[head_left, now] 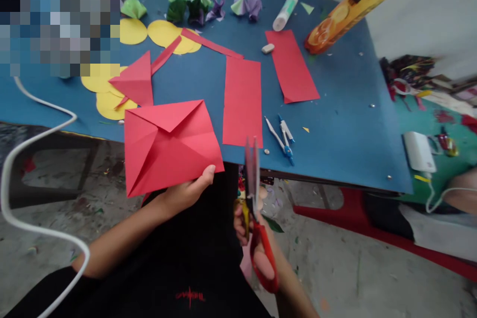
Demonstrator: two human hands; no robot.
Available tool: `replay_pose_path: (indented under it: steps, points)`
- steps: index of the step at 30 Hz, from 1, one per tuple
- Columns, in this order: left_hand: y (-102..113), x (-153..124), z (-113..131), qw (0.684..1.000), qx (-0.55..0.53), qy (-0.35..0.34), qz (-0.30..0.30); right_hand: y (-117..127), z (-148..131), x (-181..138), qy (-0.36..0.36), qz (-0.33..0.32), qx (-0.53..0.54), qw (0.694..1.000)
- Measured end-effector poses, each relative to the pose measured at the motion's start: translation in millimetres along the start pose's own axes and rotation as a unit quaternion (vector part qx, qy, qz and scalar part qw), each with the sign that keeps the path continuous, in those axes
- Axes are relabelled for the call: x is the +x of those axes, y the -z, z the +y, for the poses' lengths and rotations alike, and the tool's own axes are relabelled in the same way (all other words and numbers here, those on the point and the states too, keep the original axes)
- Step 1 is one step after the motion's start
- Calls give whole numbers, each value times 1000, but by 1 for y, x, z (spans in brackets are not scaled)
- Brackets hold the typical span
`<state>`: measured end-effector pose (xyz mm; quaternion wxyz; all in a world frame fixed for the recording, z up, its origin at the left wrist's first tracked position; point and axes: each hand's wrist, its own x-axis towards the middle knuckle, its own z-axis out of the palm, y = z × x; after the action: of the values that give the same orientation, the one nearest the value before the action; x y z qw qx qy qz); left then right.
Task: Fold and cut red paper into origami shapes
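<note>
My left hand pinches the lower edge of a folded red paper, with the thumb on top, and holds it up in front of the blue table. My right hand grips red-and-yellow-handled scissors. Their blades point up, nearly closed, just right of the paper and not touching it. More red paper lies on the table: a rectangle close to the scissors' tips, a second sheet and a folded triangle.
Yellow paper circles, green and purple folded paper flowers, a glue stick, an eraser, a blue compass and an orange bottle lie on the table. A white cable loops at left. A red chair stands right.
</note>
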<state>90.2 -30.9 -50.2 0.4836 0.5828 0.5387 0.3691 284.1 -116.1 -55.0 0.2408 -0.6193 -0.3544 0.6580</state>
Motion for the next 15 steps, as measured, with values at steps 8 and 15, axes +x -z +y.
replay_pose_path:
  steps: [8,15]
  points:
    - [0,13,29,880,-379,206,-197,87,-114,10,199,366,-387,823]
    - [58,-39,62,962,-152,47,-222,116,-151,60,108,423,-550,712]
